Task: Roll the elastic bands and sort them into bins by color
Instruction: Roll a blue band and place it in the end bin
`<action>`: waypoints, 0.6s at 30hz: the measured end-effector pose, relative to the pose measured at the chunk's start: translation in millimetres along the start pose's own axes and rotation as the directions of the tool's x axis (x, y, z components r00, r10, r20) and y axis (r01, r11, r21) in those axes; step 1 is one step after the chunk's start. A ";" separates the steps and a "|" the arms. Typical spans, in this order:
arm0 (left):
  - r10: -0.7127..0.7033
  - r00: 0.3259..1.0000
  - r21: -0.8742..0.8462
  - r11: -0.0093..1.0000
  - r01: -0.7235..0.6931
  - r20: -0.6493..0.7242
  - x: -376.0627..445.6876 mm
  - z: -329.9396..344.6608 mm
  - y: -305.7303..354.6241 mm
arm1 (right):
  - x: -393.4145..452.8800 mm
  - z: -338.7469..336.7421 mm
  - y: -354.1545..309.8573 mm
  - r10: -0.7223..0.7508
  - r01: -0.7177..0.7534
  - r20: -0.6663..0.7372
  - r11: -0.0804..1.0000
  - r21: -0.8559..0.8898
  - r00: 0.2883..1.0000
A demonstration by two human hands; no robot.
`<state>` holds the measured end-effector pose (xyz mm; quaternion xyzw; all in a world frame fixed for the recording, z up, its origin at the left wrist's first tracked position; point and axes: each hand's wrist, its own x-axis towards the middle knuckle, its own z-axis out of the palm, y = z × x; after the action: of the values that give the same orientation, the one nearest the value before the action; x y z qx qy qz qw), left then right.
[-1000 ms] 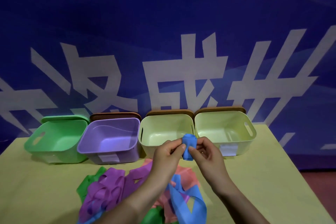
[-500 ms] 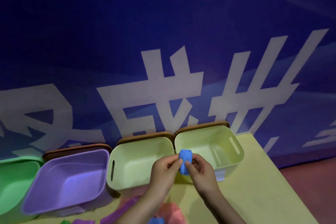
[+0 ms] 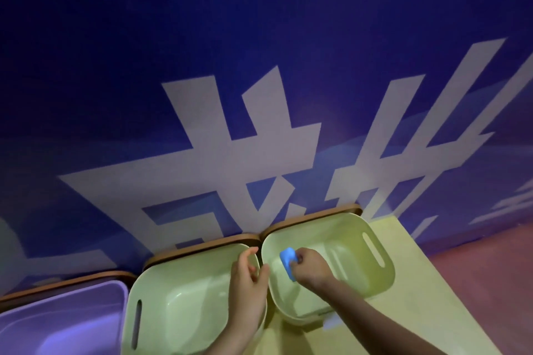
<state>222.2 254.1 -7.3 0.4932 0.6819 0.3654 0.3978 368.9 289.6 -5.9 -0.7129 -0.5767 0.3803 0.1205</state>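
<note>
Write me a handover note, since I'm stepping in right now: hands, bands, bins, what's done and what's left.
Right hand pinches the rolled blue band over the rightmost pale bin, not yet released.
Left hand is relaxed and holds nothing, over the middle pale bin.
Purple bin sits at the left edge.
Done: blue band rolled. No bands visible inside any bin.
Left: drop the blue roll; other bands are out of view.

Two bare forearms come up from bottom edge, no sleeves in view. Left hand (image 3: 248, 282) and right hand (image 3: 311, 269): no gloves, rings, watch or wristbands visible. Nails short, unpainted as far as dim light shows. Right forearm in shadow.
</note>
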 end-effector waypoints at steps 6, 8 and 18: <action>-0.003 0.996 -0.132 0.991 0.014 0.086 6.4 2.2 -8.5 | 25.9 17.8 -9.5 0.127 -0.130 0.226 0.992 -0.002 0.966; 0.002 0.996 -0.151 0.989 0.012 0.088 6.8 1.9 -9.3 | 34.4 26.5 -9.4 0.167 -0.171 0.253 0.985 -0.005 0.953; 0.011 0.994 -0.143 0.990 0.004 0.105 8.8 -0.9 -8.1 | 41.2 43.7 8.6 0.214 -0.192 0.190 0.973 -0.130 0.958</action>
<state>216.5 260.5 -15.8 0.4833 0.6312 0.3875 0.4667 347.2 312.9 -57.5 -0.7314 -0.5297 0.4291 -0.0181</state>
